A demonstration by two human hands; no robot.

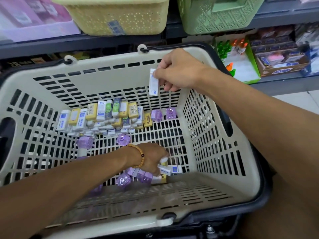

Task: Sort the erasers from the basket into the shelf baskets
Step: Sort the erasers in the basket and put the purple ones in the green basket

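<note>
Keep your right hand [177,71] fingers pinching the white eraser [153,82]; your left hand [151,159] fingers' grip among erasers near the basket [215,171] front is unclear.

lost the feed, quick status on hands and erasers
Right hand up, pinching white eraser. Left hand down in shopping basket, on loose erasers. Nothing blocking.

Bare basket floor [169,131] right of centre, eraser pile [105,116] crowding far-left, purple erasers [123,181] near wall
</note>
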